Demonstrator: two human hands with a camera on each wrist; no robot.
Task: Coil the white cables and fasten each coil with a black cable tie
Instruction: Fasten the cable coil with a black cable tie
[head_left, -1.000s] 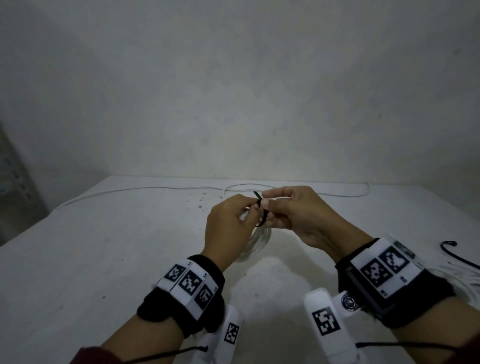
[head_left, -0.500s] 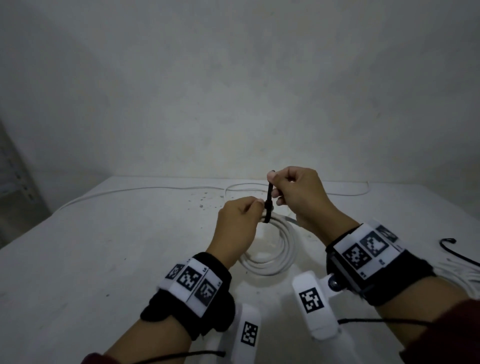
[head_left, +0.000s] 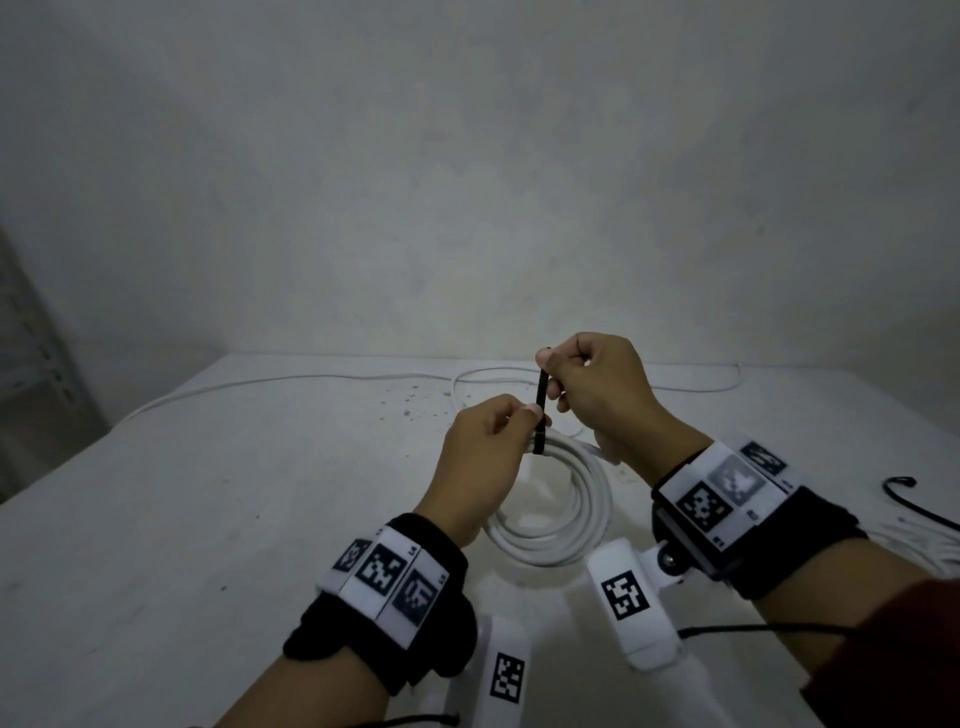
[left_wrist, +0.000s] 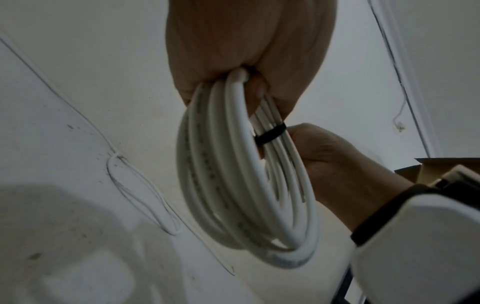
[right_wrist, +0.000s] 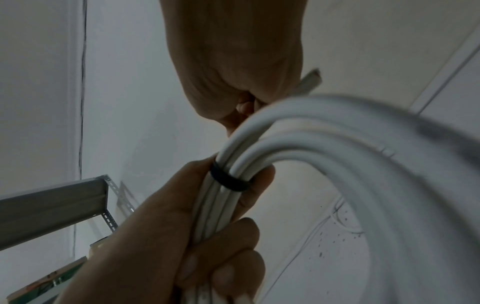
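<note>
White cable coil (head_left: 558, 512) held up off bench (head_left: 156, 519), gripped at top by left hand (head_left: 483, 457), fingers (right_wrist: 207, 273) curled round bundled strands. Black cable tie (head_left: 540, 410) looped round strands right at left fingertips, tail stood upright above them. Tail pinched by right hand (head_left: 597, 389), fingers curled in tight. Loose white cable (head_left: 311, 382) strung along bench beyond both hands. Another black tie (head_left: 904, 493) seen out past right wrist.

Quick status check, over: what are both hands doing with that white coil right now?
Left hand grips white coil at the tie. Right hand pinches black cable tie tail, held upward. Nothing in the way.
</note>
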